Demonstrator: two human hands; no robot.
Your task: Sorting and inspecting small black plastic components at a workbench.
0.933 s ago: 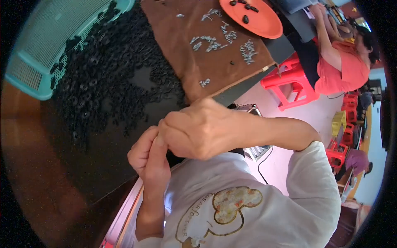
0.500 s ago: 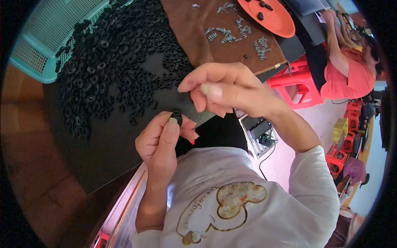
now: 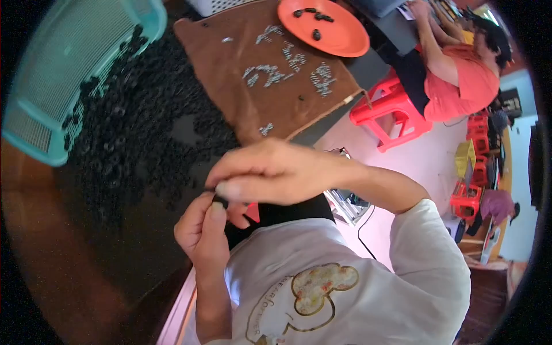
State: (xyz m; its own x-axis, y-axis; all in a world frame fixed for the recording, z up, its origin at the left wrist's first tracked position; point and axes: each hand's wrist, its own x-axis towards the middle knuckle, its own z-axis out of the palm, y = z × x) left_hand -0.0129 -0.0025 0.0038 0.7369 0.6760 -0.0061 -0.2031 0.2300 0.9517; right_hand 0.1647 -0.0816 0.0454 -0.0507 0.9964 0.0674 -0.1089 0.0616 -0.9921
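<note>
My left hand (image 3: 202, 233) pinches a small black plastic part (image 3: 220, 200) between thumb and fingers, just in front of my body. Over it, my right hand (image 3: 270, 172) is slightly blurred, with thumb and fingertips brought together at the same part. Whatever sits between those right fingertips is too small or hidden to make out. Beyond the hands, a large heap of similar black parts (image 3: 138, 126) covers the dark table. Small metal springs (image 3: 267, 75) lie in loose clusters on a brown cloth (image 3: 224, 52).
A teal mesh basket (image 3: 40, 135) tilts at the left beside the heap. An orange plate (image 3: 345, 40) with several black pieces stands at the cloth's far edge. A person (image 3: 460, 80) in a coral shirt sits at the right, near a red stool (image 3: 397, 109).
My right hand has moved down and left, from apart to meeting my left hand at the black part. The view has shifted, and a small spring cluster at the cloth's near edge now shows.
</note>
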